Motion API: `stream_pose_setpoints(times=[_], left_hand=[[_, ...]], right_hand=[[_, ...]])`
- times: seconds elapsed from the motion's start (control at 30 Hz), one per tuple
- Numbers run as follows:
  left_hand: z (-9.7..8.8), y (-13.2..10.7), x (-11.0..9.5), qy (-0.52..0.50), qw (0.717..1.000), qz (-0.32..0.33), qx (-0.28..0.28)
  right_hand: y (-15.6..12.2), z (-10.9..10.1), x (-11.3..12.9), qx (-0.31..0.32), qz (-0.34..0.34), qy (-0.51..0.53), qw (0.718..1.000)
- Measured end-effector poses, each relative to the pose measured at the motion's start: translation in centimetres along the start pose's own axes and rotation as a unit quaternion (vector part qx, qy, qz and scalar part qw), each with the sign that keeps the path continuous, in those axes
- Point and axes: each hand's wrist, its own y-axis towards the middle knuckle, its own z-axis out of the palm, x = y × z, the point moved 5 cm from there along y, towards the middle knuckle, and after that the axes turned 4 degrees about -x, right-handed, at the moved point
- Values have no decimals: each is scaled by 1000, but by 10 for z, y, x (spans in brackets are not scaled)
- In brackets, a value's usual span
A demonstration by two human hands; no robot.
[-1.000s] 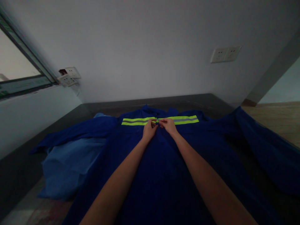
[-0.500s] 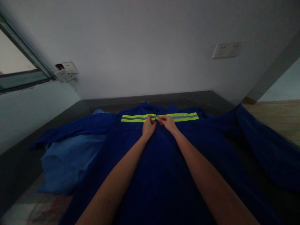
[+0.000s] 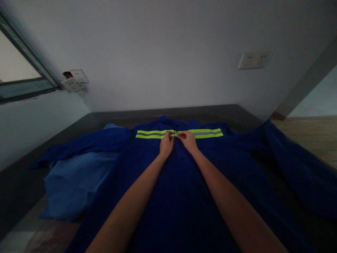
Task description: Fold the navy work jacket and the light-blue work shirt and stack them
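A dark blue work jacket (image 3: 173, 196) lies spread out, its collar toward the wall and its sleeves out to both sides. Across its chest runs a yellow-green reflective strip (image 3: 205, 133) with a grey middle band. My left hand (image 3: 166, 143) pinches the jacket's front opening where the strip meets the centre line. Just to the right, my right hand (image 3: 187, 140) is closed in a pinch on the other edge of the same opening. The fingertips of both hands nearly meet. Whatever small fastener lies between them is too small and dark to make out.
The jacket rests on a dark tabletop (image 3: 118, 116) against a pale wall (image 3: 158, 63). A lighter blue cloth (image 3: 76, 186) is bunched under the left sleeve. Wall sockets (image 3: 255, 59) are at the right, others at the left beside a window frame (image 3: 26, 86). Wooden floor (image 3: 310, 135) shows at the right.
The right hand's fingers have shifted slightly up and left along the opening. Both hands stay at the strip, and the view has tilted a little.
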Motion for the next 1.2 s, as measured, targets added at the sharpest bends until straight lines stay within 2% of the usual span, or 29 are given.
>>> stream_pose_setpoints(times=[0.17,0.33,0.43,0.67,1.2], left_hand=[[2,0,0,23,999,19,11],[4,-2,-6,134,988,74,39],[3,-5,-10,161,982,87,47],[0,-12,-16,318,941,96,64],[-11,-5,-2,338,937,81,35]], right_hand=[[-2,-1,4,-4,-35,-110,993],[-3,4,5,29,-46,-150,987],[-3,6,5,43,-43,-170,984],[-3,1,5,40,-32,-227,972],[-3,1,1,44,-33,-236,970]])
